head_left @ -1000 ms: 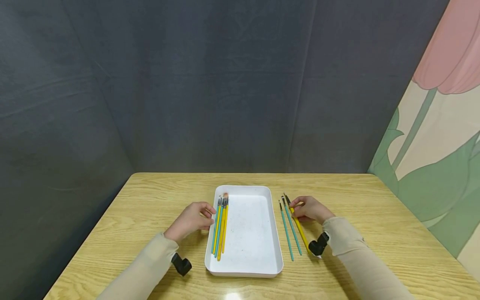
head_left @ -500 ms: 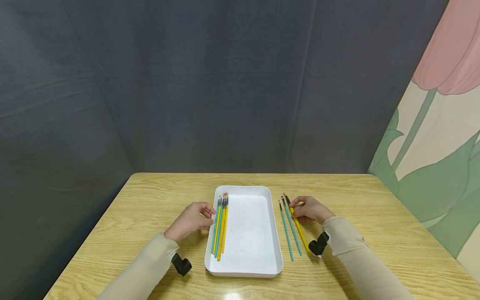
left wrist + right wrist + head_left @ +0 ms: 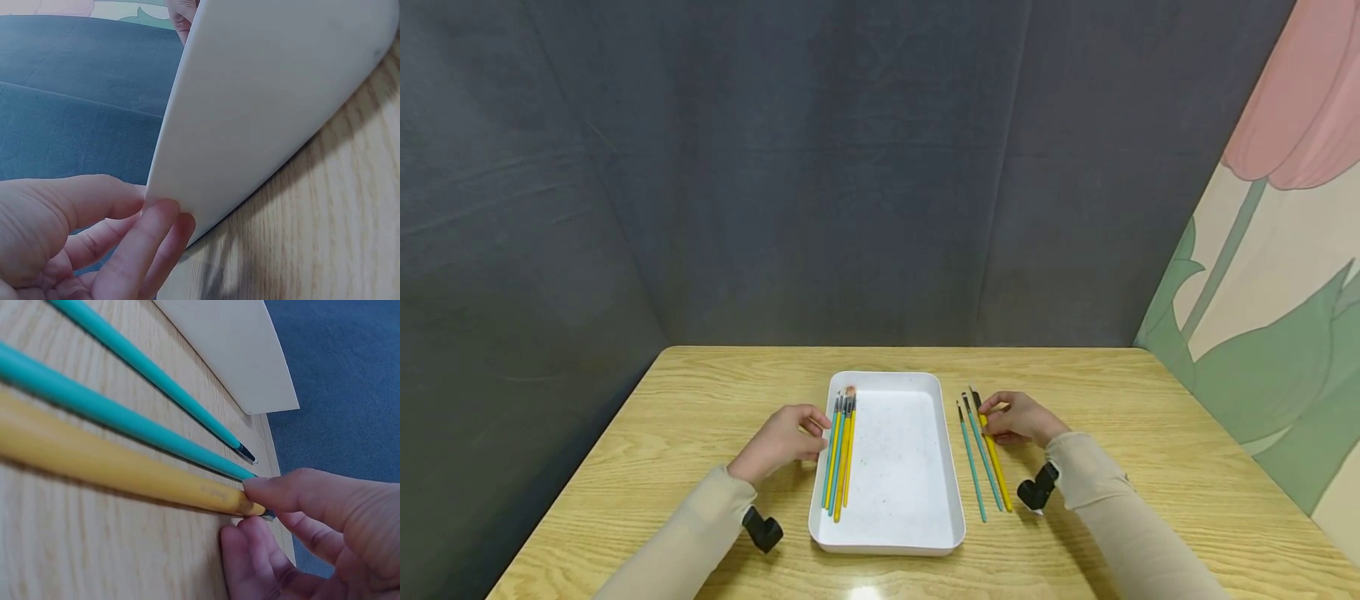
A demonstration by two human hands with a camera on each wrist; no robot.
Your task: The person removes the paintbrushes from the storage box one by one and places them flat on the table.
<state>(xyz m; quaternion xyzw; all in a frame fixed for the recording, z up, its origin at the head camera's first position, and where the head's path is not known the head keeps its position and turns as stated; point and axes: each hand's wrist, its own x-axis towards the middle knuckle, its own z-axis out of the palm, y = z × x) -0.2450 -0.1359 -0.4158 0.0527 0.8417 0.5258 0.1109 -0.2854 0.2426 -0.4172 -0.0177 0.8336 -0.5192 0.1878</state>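
Note:
A white tray (image 3: 910,487) lies on the table with several paintbrushes (image 3: 840,467), yellow and teal, side by side along its left wall. My left hand (image 3: 790,432) holds the tray's left rim; in the left wrist view its fingertips lie against the outer wall (image 3: 250,94). To the right of the tray, two teal paintbrushes (image 3: 972,462) lie bristles away from me. Beside them is a yellow paintbrush (image 3: 997,467), which my right hand (image 3: 1017,418) pinches near the ferrule between thumb and fingers. The right wrist view shows that yellow handle (image 3: 144,472) close to a teal one.
The wooden table (image 3: 737,375) reaches back to a dark grey curtain (image 3: 850,208). A wall with a painted flower (image 3: 1262,250) stands on the right. A small white thing (image 3: 1037,512) shows under the right wrist camera (image 3: 1036,490).
The handle end of the yellow paintbrush has swung left, nearer to the teal ones. Both hands stay nearly in place, and the tray has hardly moved.

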